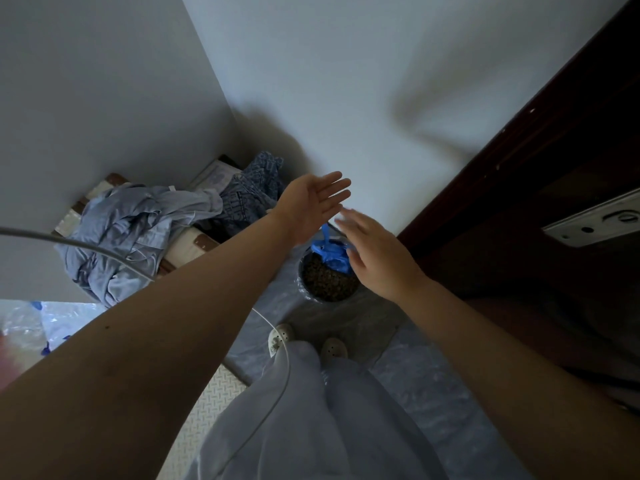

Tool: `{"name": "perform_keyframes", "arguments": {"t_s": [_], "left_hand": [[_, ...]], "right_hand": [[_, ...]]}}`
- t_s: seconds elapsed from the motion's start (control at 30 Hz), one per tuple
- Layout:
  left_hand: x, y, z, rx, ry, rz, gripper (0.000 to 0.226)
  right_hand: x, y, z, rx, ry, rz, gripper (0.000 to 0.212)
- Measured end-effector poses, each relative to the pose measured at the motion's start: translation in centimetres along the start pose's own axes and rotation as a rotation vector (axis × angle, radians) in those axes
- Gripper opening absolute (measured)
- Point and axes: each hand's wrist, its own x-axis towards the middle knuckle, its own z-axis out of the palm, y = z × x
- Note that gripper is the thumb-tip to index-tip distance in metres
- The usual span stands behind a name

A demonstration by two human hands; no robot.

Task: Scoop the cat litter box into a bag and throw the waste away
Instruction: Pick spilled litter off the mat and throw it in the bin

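The left hand (311, 202) and right hand (377, 252) hover over the bin (302, 276) on the floor, each grip fully open and holding nothing. The blue bag (330, 256) lies at the bin's far rim and is probably best pressed wholly inside.

Bin (301, 273): mouth open from above, except the far edge, filled by blue bag (329, 252). Right hand (375, 256) overlaps bin's right rim in view. Right of bin: dark door (519, 209), close. Behind: wall (346, 98). Left: clothes heap (138, 230), near, apart. Near side: free floor (346, 317) up to shoes (281, 336); white cable (69, 242) passes by the left shoe.
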Motion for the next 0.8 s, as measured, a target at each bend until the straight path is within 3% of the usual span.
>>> {"name": "perform_keyframes", "arguments": {"t_s": [0.13, 0.23, 0.37, 0.53, 0.67, 0.8], "left_hand": [[-0.5, -0.2, 1.0, -0.119, 0.006, -0.014, 0.043], [-0.8, 0.1, 1.3, -0.017, -0.015, 0.061, 0.051], [0.0, 0.3, 0.8, -0.030, -0.034, 0.015, 0.051], [-0.5, 0.0, 0.3, 0.026, -0.060, 0.033, 0.046], [-1.5, 0.6, 0.1, 0.045, -0.056, 0.040, 0.041], [-3.3, 2.2, 0.3, 0.448, -0.042, 0.146, 0.033]], "right_hand": [[3.3, -1.3, -1.0, 0.026, 0.088, -0.001, 0.065], [4.0, -1.9, -0.1, 0.027, 0.024, -0.036, 0.072], [0.6, -0.5, 1.4, -0.022, -0.077, -0.033, 0.072], [-1.5, 0.8, 1.9, -0.007, -0.091, 0.147, 0.053], [0.5, -0.7, -0.1, 0.094, 0.061, 0.287, 0.044], [2.2, -3.0, -2.6, 0.060, 0.112, 0.388, 0.044]]}}
